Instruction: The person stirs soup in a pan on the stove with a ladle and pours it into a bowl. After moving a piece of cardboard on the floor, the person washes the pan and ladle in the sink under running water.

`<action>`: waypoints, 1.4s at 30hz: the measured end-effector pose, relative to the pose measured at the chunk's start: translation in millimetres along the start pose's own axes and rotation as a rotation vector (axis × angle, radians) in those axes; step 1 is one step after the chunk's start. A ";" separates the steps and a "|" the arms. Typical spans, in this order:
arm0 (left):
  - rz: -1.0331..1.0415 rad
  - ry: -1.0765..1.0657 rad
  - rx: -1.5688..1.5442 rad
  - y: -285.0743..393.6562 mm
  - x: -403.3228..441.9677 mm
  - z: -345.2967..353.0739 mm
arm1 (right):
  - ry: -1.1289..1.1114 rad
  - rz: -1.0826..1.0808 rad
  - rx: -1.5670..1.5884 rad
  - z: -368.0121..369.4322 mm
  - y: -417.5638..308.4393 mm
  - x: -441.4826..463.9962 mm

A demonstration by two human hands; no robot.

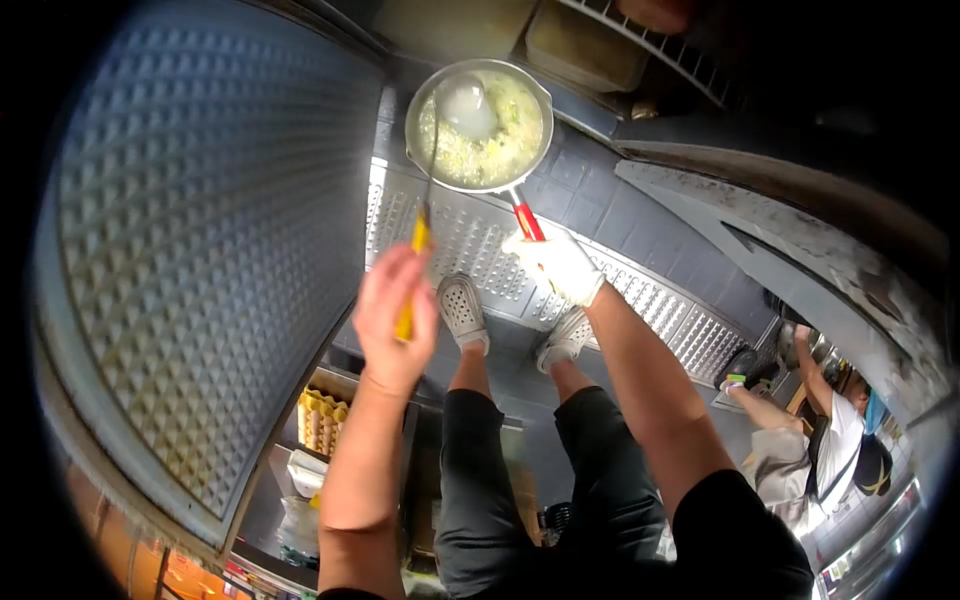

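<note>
A metal saucepan [549, 115] with a red handle [527, 220] is in front of me, holding pale yellow-green liquid food with small bits in it. My right hand [560, 268], in a white glove, is closed around the handle. My bare left hand [398, 315] grips the yellow handle of a ladle [466, 105], fingers wrapped and slightly blurred. The ladle's round bowl rests in the food at the left side of the pan. Its thin shaft crosses over the near rim.
An open door with a dimpled metal panel [210, 240] stands at my left; another pale door [720, 225] is at the right. Below are a perforated floor grate [500, 255] and my shoes. Egg trays [322, 422] lie lower left. Another person [835, 450] works at far right. Containers [585, 45] sit ahead.
</note>
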State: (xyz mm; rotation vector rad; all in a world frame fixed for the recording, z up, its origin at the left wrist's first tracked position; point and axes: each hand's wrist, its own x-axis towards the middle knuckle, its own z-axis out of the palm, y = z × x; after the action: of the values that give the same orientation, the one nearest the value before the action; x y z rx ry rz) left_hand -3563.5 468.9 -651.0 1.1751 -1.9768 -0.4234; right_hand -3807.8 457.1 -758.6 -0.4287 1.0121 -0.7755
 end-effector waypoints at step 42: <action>-0.056 0.210 0.370 397.4 -83.1 -321.6 | -0.271 0.057 -0.306 280.6 -231.7 -502.4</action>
State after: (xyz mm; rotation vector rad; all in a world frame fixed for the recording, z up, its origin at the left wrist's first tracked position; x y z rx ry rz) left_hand -3530.4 777.7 -236.6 1.4410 -1.8892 0.0447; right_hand -3801.0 672.0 -176.7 -0.7443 0.8843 -0.4946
